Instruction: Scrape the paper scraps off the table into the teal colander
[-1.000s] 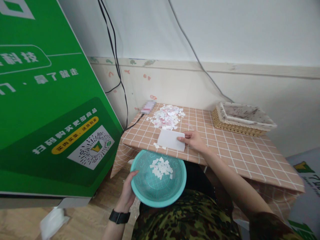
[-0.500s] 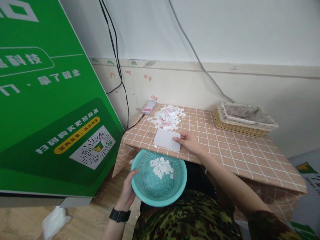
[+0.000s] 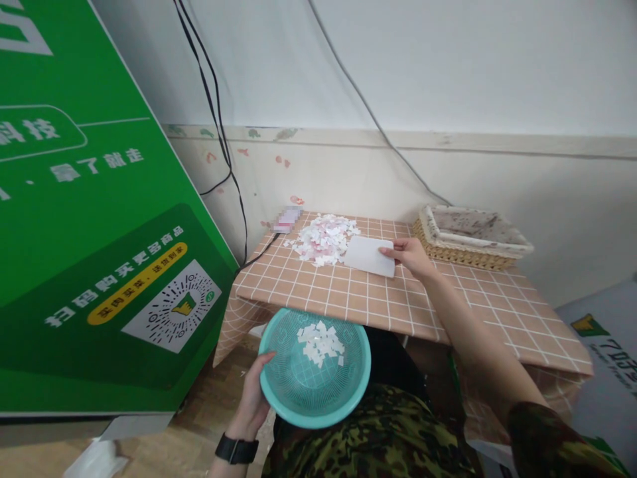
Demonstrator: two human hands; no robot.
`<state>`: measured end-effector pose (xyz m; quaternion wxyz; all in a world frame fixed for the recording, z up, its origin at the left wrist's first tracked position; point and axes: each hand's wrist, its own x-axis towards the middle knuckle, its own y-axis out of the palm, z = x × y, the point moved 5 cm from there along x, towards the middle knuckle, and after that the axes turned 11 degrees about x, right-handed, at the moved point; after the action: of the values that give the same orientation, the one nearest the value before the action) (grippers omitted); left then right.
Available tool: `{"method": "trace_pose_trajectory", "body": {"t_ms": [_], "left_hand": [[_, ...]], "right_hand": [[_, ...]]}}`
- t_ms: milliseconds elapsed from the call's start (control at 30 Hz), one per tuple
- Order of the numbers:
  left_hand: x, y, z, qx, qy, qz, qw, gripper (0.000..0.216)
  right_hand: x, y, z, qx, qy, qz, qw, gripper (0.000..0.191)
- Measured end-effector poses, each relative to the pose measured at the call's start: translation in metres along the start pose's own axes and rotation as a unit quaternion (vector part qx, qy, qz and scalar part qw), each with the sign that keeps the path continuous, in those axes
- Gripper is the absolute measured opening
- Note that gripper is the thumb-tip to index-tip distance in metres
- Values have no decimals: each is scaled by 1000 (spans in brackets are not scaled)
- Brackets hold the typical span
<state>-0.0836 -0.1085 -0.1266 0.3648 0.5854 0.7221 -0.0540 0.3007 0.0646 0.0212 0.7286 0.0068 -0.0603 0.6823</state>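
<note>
Card (image 3: 367, 256) (plain white) juts leftward from the right hand (image 3: 412, 256).

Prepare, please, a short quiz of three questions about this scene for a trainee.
1. True or false: the left hand grips the turquoise strainer at its rim, and paper scraps lie inside.
2. What does the right hand hold? a) scissors b) white card c) spoon
3. Fill the gap: in the picture, the wicker basket stands to the ____ of the scrap pile on the table.

Key: 1 true; 2 b; 3 right.
</note>
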Motion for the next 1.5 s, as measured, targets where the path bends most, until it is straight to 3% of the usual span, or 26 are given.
{"method": "trace_pose_trajectory", "body": {"t_ms": [300,467,633,733,833,933,1233,1367,1500], "left_hand": [[9,29,48,-4,-50,51,997,16],[21,35,67,4,-44,69,997,20],[26,32,69,17,-37,69,997,23],[27,29,70,14,-39,73,996,26],[28,28,73,7,-45,84,995,31],[28,29,75,7,-53,92,994,34],[25,35,73,18,-53,103,993,37],[23,34,73,12,-41,107,993,33],[24,34,73,5,-42,102,994,32]], "right_hand": [[7,1,-16,-35,-46,-32,998,44],[20,9,-4,-32,-49,4,998,41],[39,8,8,-13,-52,-11,998,39],[44,15,3,-20,-42,15,999,36],[43,20,-7,6,-19,42,999,36],[40,18,-13,33,-13,25,999,37],[29,19,-12,85,16,49,995,36],[27,16,-12,72,10,30,997,35],[23,24,-12,55,17,68,996,33]]}}
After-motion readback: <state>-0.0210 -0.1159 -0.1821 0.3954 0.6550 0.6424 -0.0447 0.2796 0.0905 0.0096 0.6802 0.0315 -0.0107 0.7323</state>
